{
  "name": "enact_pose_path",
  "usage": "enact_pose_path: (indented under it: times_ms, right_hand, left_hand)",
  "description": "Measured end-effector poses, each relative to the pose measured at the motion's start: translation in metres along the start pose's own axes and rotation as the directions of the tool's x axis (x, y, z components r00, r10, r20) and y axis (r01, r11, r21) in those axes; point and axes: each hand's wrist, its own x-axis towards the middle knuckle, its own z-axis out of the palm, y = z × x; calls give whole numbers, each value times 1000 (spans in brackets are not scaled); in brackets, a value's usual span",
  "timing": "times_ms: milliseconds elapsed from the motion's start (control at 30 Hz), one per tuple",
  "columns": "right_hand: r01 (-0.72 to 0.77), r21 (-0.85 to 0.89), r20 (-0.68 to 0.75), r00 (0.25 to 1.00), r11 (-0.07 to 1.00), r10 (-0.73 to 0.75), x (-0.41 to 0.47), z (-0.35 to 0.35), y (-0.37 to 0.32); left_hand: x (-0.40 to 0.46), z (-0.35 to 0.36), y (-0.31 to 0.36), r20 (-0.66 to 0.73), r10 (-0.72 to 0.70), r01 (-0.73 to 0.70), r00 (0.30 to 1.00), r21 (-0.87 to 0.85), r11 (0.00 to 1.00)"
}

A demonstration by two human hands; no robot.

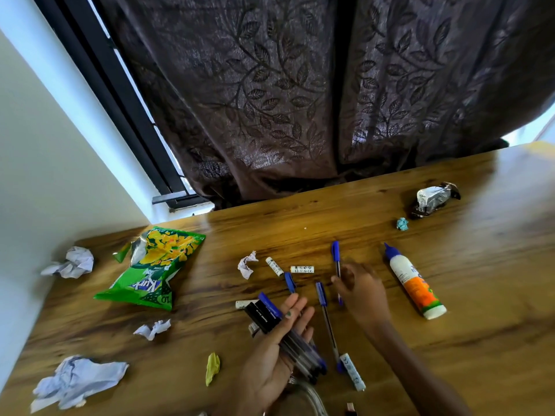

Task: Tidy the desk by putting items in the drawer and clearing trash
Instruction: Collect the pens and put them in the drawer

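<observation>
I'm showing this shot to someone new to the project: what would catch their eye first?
Probably the green snack bag lying open on the left of the wooden desk. Next, the left hand holding a bundle of pens near the front edge, and the right hand at a blue pen.

Daylight leaks around the dark curtain [300, 100]; wide-angle bending at edges, right hand [360, 292] motion-blurred.

Behind the worktop hangs a dark brown leaf-patterned curtain [300, 94], a black window frame [120, 109] beside it, white wall [45, 175] at left.
</observation>
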Motion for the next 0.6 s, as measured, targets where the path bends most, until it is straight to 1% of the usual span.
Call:
enact_pose_path:
  times_ms: [33, 100, 167, 233, 300, 367, 433, 500, 600]
  right_hand:
    - [-2, -71, 21, 1000, 997, 4, 4, 4, 2]
    - [50, -170, -1, 999, 984, -51, 7, 12, 4]
    - [97, -200, -52, 993, 975, -109, 7, 17, 6]
    - [105, -174, -79, 990, 979, -120, 7, 16, 9]
    - [76, -72, -70, 994, 995, -81, 6, 10, 12]
    - [8, 162, -48, 999, 987, 0, 1, 2, 10]
    - [-24, 384, -17, 999, 923, 33, -10, -7, 2]
    - [-3, 480, 79, 996, 877, -39, -27, -12, -8]
    - [38, 495, 263, 946, 868, -191, -58, -11, -25]
  left_hand:
    - [0, 0, 0, -1, -4, 4, 1000, -3, 1000]
    - [1, -1, 0, -3, -7, 7, 1000, -4, 1000]
    - [1, -2, 1, -6, -1, 1, 1000, -2, 1000]
    - [0, -3, 2, -11, 9, -9, 1000, -3, 1000]
    - [0, -3, 2, -15, 15, -15, 1000, -9, 1000]
    - [0, -4, 2, -10, 20, -20, 1000, -8, 1000]
    - [0, -4, 1, -1, 25, -25, 1000, -13, 1000]
    - [1, -4, 1, 2, 27, -27, 1000, -29, 999]
    - [3, -2, 0, -10, 33, -33, 999, -42, 999]
